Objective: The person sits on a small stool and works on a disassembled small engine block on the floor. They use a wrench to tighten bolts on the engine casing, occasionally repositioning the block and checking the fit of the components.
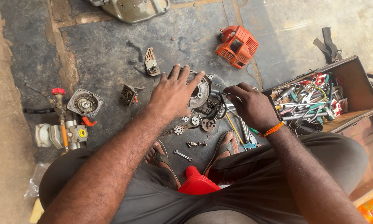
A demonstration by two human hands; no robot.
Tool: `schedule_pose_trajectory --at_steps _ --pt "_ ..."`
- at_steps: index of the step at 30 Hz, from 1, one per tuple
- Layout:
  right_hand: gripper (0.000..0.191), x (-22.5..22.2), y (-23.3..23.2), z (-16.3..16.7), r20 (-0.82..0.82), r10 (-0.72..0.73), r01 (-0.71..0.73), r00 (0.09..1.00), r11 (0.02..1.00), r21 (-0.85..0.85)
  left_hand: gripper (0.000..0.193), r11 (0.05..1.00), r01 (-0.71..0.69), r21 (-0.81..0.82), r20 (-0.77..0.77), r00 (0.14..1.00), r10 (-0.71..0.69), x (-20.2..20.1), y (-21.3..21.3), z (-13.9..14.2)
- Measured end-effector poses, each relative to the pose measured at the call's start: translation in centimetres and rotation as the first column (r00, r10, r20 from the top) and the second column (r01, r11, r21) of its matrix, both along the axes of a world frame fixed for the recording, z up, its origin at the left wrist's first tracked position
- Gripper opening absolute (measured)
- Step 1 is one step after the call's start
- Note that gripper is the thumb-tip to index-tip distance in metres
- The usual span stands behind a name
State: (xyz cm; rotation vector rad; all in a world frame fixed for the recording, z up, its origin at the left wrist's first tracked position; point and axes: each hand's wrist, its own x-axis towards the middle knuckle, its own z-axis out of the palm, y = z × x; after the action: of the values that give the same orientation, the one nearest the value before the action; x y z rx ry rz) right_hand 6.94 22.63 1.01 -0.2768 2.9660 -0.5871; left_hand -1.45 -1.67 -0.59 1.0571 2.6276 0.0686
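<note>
Head view, looking down past both knees at the floor.

Left hand [173, 94]: fingers spread wide, palm pressed flat on the small engine block [205, 99], covering its left half. Right hand [249, 104]: fingers pinched narrow on a thin metal tool [222, 92] at the block's right edge; tip hidden by the fingers. Orange thread band on that wrist.

Engine block sits on the dark floor [107, 54], centre of scene, just far of the sandalled feet.

Clutter around it:
- Near side, touching or just beside the block: small gears and round bits [193, 121], a small spanner [182, 155], a short bolt-like part [193, 144].
- Right: long tools [241, 128] lying under the right hand, then an open toolbox [354, 79] crammed with hand tools, close behind the wrist.
- Far right: orange plastic engine cover [237, 45], well apart.
- Far left of the block: two small metal parts [151, 63] and [128, 95], near the left hand.
- Left: a pump-like assembly [64, 130] with a red knob and hose, plus a round recoil housing [85, 103], well apart.
- Far edge: grey metal casing [132, 9], partly cut off.
- Near: red funnel-like top [197, 182] between the knees.

Both forearms block the view of the block's near side.
</note>
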Motion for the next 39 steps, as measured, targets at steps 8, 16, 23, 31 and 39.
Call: schedule_pose_trajectory --at_steps 8,16,23,31,39 --pt "0.021 -0.4 0.6 0.5 -0.012 0.013 -0.013 1.000 1.000 -0.025 0.120 0.999 0.043 -0.020 -0.078 0.996 -0.045 0.3 0.8 0.4" --pt "0.022 -0.4 0.3 -0.1 0.036 0.048 -0.047 0.998 0.999 -0.016 0.120 0.981 -0.086 -0.173 -0.105 0.992 0.068 0.3 2.0 1.5" --pt "0.025 -0.5 0.3 -0.4 0.094 0.024 -0.019 0.995 0.999 -0.047 0.126 0.976 -0.151 -0.155 -0.141 0.982 0.129 1.1 2.2 0.8" --pt "0.025 -0.4 0.4 -0.8 0.106 0.016 -0.008 0.994 0.997 -0.083 0.105 0.987 0.100 -0.123 -0.370 0.918 -0.139 0.7 1.3 -0.2" --pt "0.023 -0.4 0.0 -0.7 0.140 -0.012 0.028 0.990 0.993 -0.117 0.119 0.964 -0.138 -0.228 -0.083 0.989 0.122 0.9 2.7 1.7"
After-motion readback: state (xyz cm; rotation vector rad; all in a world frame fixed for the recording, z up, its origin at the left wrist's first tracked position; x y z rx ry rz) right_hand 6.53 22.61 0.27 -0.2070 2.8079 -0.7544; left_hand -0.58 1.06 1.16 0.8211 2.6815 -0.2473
